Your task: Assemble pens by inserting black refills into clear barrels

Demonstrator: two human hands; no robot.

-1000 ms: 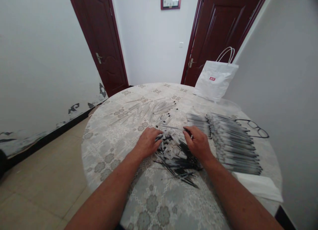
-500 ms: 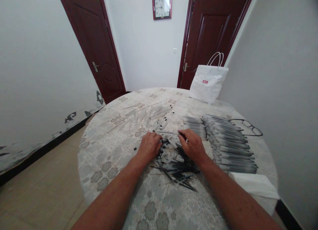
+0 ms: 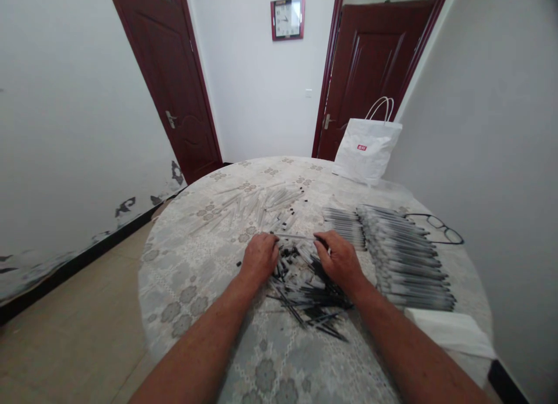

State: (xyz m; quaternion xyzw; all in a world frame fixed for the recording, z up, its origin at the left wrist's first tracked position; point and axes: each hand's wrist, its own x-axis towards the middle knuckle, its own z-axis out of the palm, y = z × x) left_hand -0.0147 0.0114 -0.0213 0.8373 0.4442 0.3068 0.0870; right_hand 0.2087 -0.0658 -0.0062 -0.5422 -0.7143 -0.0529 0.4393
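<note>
Pen pile point(image 3: 307, 289) is touched.
Left hand point(image 3: 260, 258) is laid at 10 o'clock, right hand point(image 3: 341, 263) at 2; fingers point(image 3: 267, 248) bent, grip cannot be told.

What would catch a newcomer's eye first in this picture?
The left hand and right hand rest on a tangled heap of dark pen parts in the middle of the round table. To its right lie neat rows of pens; a white paper bag stands at the far edge.
</note>
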